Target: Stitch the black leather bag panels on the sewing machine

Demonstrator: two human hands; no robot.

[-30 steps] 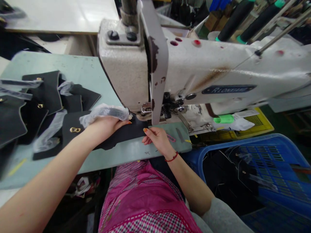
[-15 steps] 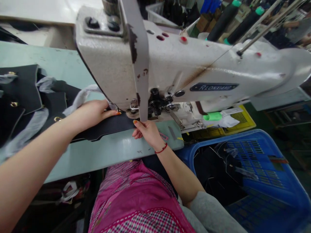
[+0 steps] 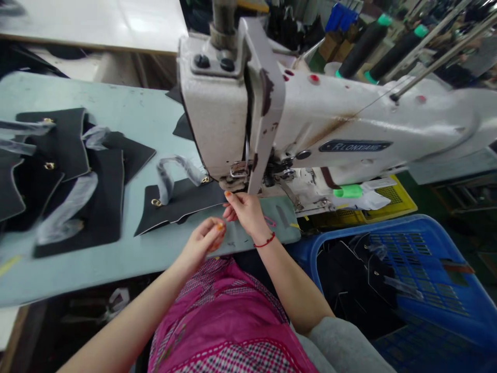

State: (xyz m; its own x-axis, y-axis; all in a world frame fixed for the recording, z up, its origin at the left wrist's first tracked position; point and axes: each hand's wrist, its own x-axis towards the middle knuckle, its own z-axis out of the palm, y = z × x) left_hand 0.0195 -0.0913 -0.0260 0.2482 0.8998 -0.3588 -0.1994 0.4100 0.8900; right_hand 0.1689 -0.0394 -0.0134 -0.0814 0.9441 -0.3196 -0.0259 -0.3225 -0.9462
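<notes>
A black leather-like panel [image 3: 182,199] lies on the sewing table, its right end under the head of the sewing machine [image 3: 217,114]. On the panel is a handle wrapped in clear plastic [image 3: 166,181], with gold rings at its ends. My right hand [image 3: 246,212] pinches the panel's near edge close to the presser area, thumb on top and fingers curled. My left hand [image 3: 204,241] is off the panel, just in front of its near edge and beside my right fingers. Its fingertips are pressed together; whatever they hold is too small to make out.
More black panels with plastic-wrapped handles [image 3: 66,207] lie piled at the table's left. A blue basket [image 3: 430,228] with black pieces stands at the right, near a yellow crate [image 3: 404,199]. Thread cones [image 3: 365,46] stand behind the machine. A pink clip-like item [image 3: 269,221] rests by my right wrist.
My left hand has let go of the panel and its handle and moved right and toward me, next to my right hand. My right hand stays at the panel's edge. The view has shifted left.
</notes>
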